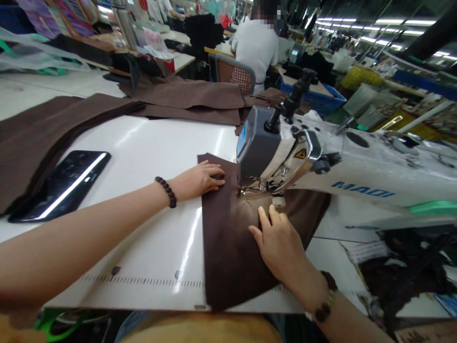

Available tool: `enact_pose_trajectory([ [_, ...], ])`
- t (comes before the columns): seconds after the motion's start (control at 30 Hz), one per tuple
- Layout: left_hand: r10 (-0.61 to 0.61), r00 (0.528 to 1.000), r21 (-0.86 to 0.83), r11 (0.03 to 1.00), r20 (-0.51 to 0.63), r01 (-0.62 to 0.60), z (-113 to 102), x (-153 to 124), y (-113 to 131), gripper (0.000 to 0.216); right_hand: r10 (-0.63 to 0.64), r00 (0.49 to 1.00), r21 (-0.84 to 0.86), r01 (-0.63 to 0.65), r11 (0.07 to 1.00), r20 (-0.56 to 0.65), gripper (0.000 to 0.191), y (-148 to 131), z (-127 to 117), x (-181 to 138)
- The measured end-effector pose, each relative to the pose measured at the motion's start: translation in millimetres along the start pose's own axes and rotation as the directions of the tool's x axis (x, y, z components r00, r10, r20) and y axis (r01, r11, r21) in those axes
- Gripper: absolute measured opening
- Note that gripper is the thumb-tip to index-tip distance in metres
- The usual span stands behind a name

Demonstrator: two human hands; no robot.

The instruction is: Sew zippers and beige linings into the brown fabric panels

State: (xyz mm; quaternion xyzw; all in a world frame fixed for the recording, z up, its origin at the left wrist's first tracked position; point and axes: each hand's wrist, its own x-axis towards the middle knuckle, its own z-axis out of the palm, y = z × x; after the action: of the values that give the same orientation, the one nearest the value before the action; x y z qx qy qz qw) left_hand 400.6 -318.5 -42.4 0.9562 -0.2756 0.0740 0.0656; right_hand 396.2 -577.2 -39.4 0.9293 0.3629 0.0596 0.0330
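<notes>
A dark brown fabric piece lies flat on the white sewing table, running under the needle area of a sewing machine. My left hand rests on the fabric's left edge, its fingers stretched out and lying flat. On the same piece, just in front of the presser foot, my right hand presses down with spread fingertips. Neither hand is wrapped round anything. Light from the machine falls on the fabric between the hands. The piece's far right part passes beneath the machine arm.
A black smartphone lies at left beside stacked brown panels. More brown pieces lie along the table's back. Dark scraps are heaped at right. A person in white sits beyond, near a blue bin.
</notes>
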Motion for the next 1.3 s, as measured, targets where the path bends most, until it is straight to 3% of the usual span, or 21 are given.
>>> enact_pose_trajectory([
  [0.13,-0.100,0.995,-0.048,0.994,-0.005,0.100,-8.2,-0.2,32.3,0.027,-0.001,0.995,0.087,-0.007,0.996,0.101,0.037,-15.8,-17.3,-19.5],
  [0.23,-0.127,0.992,-0.030,0.991,0.019,0.128,-1.2,6.6,60.0,0.033,0.037,0.998,0.134,-0.042,0.990,0.042,0.040,-12.0,-19.8,-4.2],
  [0.33,-0.186,0.980,0.025,0.982,0.064,0.185,6.3,13.5,73.4,0.043,-0.006,1.000,0.192,0.006,0.981,-0.003,0.044,-7.1,-7.7,13.6],
  [0.5,-0.252,0.966,0.062,0.967,0.064,0.248,9.7,18.6,83.7,0.058,-0.142,0.989,0.269,0.129,0.955,0.031,0.045,11.2,18.3,24.5],
  [0.63,-0.306,0.950,0.059,0.951,0.059,0.303,12.8,18.9,91.2,0.063,-0.265,0.964,0.324,0.240,0.915,0.034,0.043,26.0,19.2,29.3],
  [0.83,-0.306,0.952,0.067,0.950,0.017,0.304,17.5,14.1,92.1,0.068,-0.101,0.995,0.224,0.101,0.969,-0.008,0.045,4.0,19.1,25.7],
  [1.3,-0.338,0.938,0.069,0.940,0.078,0.334,16.6,16.1,92.8,0.070,-0.112,0.991,0.310,0.130,0.942,-0.074,0.042,5.8,26.2,23.1],
])
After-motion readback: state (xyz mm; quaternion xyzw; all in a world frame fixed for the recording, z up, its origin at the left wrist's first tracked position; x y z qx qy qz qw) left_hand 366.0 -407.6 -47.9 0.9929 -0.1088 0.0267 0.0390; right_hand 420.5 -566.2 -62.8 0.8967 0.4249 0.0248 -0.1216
